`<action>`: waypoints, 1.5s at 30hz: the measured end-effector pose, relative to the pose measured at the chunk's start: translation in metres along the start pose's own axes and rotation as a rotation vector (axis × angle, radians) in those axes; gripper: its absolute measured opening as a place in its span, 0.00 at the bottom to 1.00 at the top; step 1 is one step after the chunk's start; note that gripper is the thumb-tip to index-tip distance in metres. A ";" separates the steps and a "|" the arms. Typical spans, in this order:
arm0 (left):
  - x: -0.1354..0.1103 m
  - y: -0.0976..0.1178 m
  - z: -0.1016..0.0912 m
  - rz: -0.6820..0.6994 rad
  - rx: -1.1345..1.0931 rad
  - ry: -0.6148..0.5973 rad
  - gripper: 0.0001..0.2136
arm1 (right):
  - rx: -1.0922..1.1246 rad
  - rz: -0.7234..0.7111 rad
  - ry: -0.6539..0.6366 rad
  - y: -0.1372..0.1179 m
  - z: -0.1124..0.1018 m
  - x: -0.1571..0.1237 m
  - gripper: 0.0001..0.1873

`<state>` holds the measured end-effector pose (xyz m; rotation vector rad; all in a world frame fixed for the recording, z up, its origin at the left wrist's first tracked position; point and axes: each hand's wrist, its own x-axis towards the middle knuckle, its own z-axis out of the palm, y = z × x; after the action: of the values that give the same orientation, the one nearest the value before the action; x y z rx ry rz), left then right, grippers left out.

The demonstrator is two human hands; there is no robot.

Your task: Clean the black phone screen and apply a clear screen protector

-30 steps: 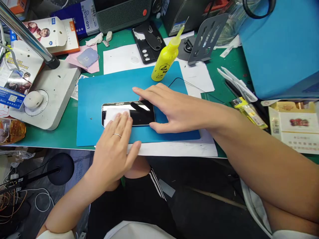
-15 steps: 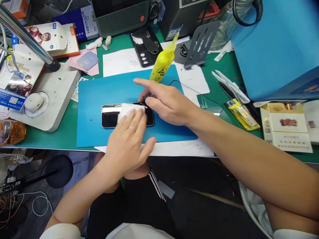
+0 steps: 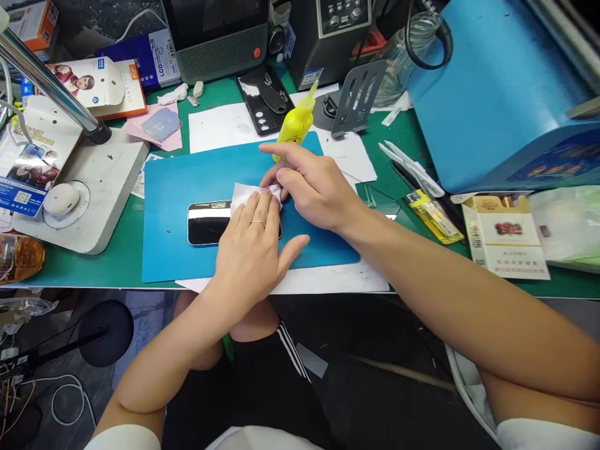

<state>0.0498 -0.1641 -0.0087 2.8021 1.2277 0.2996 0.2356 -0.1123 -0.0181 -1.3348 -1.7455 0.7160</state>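
Note:
A smartphone (image 3: 202,231) with a black glossy screen lies flat on the blue mat (image 3: 173,181). My left hand (image 3: 253,244) holds a white wipe (image 3: 241,192) pressed on the screen under its flat fingers, covering much of the phone's right half. At the phone's right end is my right hand (image 3: 312,187), index finger stretched out and thumb apart. Its lower fingers are bent at the phone's far right corner, and their contact with the phone is partly hidden. Just behind that hand stands a yellow dropper bottle (image 3: 295,122).
Behind the mat are a black phone back (image 3: 265,100) and a grey slotted stand (image 3: 359,100). To the right lie white tweezers (image 3: 412,165), a yellow packet (image 3: 434,215) and a cigarette box (image 3: 506,237). A lamp base (image 3: 112,187) occupies the left side.
My left hand has slid the wipe right along the screen, uncovering more of the phone's left part. My right hand stays by the phone's right end. The whole view has shifted slightly.

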 end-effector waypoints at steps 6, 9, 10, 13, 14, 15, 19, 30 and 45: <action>-0.014 0.007 0.001 0.021 0.009 0.041 0.32 | -0.044 -0.055 0.039 0.002 0.003 0.000 0.25; -0.008 0.012 0.004 0.011 0.032 0.056 0.33 | -0.110 -0.126 0.053 0.003 0.006 -0.001 0.23; -0.005 0.014 0.005 0.004 0.036 0.052 0.34 | -0.126 -0.140 0.057 0.003 0.006 -0.001 0.23; -0.006 0.019 0.005 0.009 0.030 0.044 0.35 | -0.150 -0.151 0.048 0.002 0.006 -0.002 0.22; -0.012 0.019 0.003 0.018 0.028 0.050 0.35 | -0.153 -0.150 0.039 0.001 0.006 -0.002 0.22; -0.018 0.018 0.001 0.033 0.027 0.062 0.35 | -0.155 -0.150 0.026 0.000 0.006 -0.002 0.22; -0.033 0.003 -0.006 0.045 0.066 0.076 0.33 | -0.152 -0.156 -0.050 -0.003 0.005 -0.001 0.22; -0.064 -0.043 -0.027 -0.098 0.171 0.108 0.32 | -0.095 -0.135 -0.139 -0.007 0.004 0.000 0.26; -0.062 -0.019 -0.022 -0.040 0.196 0.107 0.42 | -0.178 -0.131 -0.150 -0.005 0.007 -0.003 0.28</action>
<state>-0.0098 -0.1970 0.0003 2.9557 1.4061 0.3494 0.2272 -0.1164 -0.0181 -1.2963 -2.0371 0.6115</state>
